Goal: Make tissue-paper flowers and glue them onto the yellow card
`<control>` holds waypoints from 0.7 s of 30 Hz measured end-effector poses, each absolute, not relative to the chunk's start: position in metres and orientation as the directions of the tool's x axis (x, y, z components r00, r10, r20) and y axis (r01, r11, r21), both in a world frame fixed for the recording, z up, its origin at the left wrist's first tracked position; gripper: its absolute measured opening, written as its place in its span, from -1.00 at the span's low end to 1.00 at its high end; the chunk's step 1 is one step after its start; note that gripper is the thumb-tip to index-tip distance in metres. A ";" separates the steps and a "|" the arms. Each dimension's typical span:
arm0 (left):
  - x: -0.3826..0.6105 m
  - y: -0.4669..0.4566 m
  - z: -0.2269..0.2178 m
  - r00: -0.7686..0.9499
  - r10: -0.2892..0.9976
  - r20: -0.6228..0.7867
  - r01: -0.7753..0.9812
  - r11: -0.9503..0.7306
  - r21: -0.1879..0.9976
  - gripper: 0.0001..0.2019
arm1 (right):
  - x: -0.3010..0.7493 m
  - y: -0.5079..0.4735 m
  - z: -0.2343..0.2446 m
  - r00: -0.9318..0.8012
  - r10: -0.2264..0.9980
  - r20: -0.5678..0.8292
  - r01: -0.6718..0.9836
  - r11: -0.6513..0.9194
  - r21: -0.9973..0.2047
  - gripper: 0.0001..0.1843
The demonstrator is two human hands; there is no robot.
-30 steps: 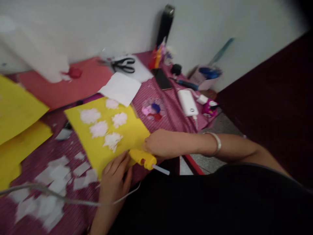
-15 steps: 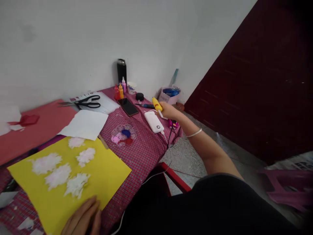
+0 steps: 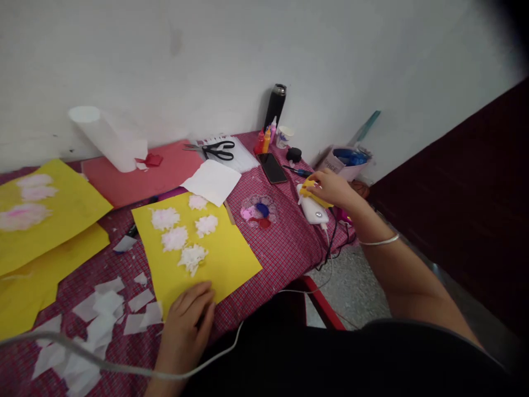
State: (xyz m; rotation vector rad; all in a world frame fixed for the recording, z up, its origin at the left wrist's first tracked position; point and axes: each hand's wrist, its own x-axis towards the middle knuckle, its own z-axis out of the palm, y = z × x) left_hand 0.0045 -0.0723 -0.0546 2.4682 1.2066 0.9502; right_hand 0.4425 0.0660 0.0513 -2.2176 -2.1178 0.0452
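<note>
At the lower edge of a yellow paper sheet (image 3: 231,264), my left hand (image 3: 188,320) lies flat with its fingers stretched out. Several pale pink and white crumpled tissue flowers (image 3: 174,238) sit on this sheet. Far to the right, my right hand (image 3: 330,186) has its fingers round a yellow glue gun (image 3: 311,189), low over a white power bank (image 3: 313,210). A short white stick pokes out of the glue gun. My palm and fingers cover part of its body.
Scissors (image 3: 219,149), a phone (image 3: 271,167), paint bottles (image 3: 266,141), a black flask (image 3: 275,105) and a paint palette (image 3: 260,211) are on the checked cloth. White paper pieces (image 3: 99,314) lie at left. A white cable (image 3: 119,368) crosses in front of my left arm.
The view has swung left, bringing more yellow sheets and white paper pieces into sight. My right hand has lowered the glue gun toward the power bank. My left hand stays on the sheet.
</note>
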 end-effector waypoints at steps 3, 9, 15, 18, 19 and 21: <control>0.004 -0.072 -0.056 0.444 0.777 0.446 0.616 -0.626 0.478 -0.84 | 0.371 0.072 0.052 -0.248 0.960 0.128 0.929 0.273 -0.251 -0.72; 0.009 -0.078 -0.052 0.415 0.821 0.391 0.640 -0.569 0.517 -0.83 | 0.260 0.102 0.019 -0.732 0.681 -0.020 0.681 0.732 0.030 -0.75; 0.012 -0.084 -0.039 0.388 0.880 0.275 0.648 -0.472 0.598 -0.81 | 0.252 0.134 0.006 -0.807 0.574 -0.142 0.547 0.815 0.190 -0.81; 0.014 -0.083 -0.040 0.372 0.888 0.271 0.641 -0.457 0.617 -0.79 | 0.253 0.142 0.012 -0.827 0.540 -0.158 0.513 0.839 0.181 -0.81; 0.015 -0.084 -0.041 0.371 0.888 0.272 0.639 -0.457 0.619 -0.79 | 0.253 0.141 0.015 -0.824 0.548 -0.146 0.524 0.834 0.170 -0.81; 0.016 -0.085 -0.042 0.374 0.883 0.283 0.631 -0.466 0.620 -0.79 | 0.253 0.136 0.025 -0.794 0.605 -0.068 0.595 0.795 0.119 -0.80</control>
